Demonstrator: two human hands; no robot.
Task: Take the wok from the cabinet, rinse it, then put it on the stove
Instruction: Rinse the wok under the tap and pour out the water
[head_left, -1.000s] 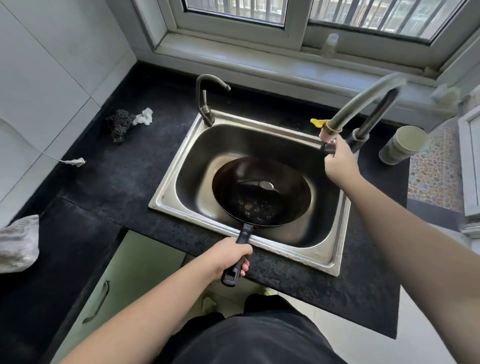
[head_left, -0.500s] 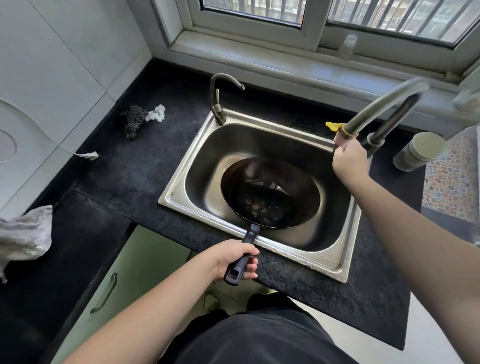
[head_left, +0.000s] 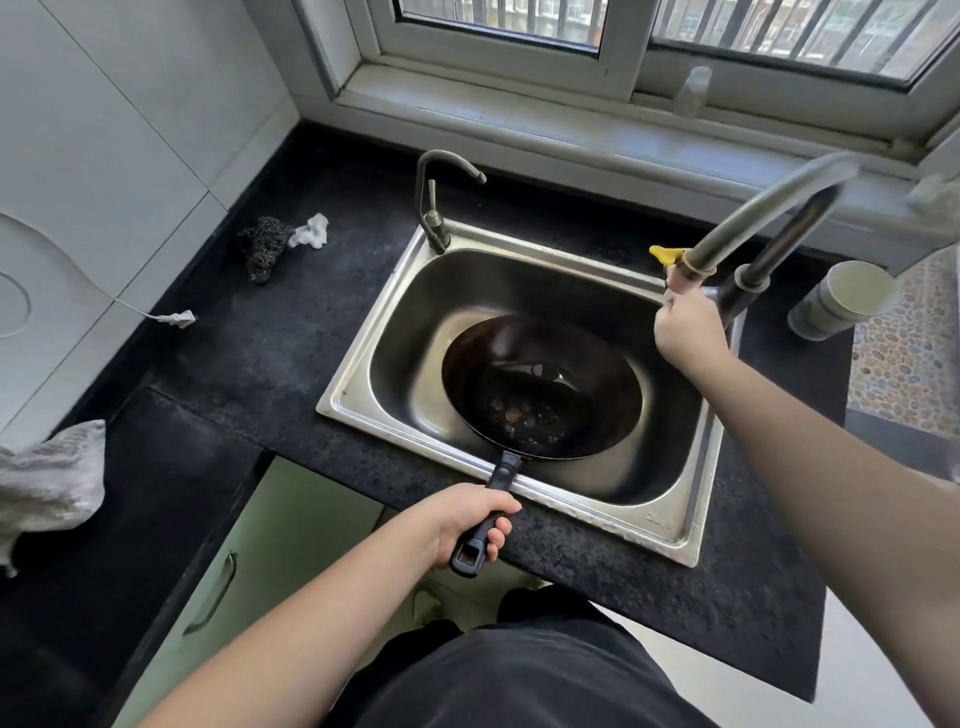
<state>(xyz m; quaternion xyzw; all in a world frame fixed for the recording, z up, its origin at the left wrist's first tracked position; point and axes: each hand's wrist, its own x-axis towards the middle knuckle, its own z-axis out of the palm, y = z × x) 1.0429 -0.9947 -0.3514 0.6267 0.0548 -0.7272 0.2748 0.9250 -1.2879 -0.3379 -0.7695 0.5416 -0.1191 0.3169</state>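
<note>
We see left hand curled round wok handle, right hand gripping the tall faucet (grip partly hidden), one wok, one sink, two faucets.

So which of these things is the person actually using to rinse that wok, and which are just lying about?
In use:
- wok, in the sink
- left hand, gripping the wok's handle
- right hand, at the base of the big faucet

Lying about:
- scouring pad
- white scrap
- grey cloth
- cup
- small faucet
- plug
</note>
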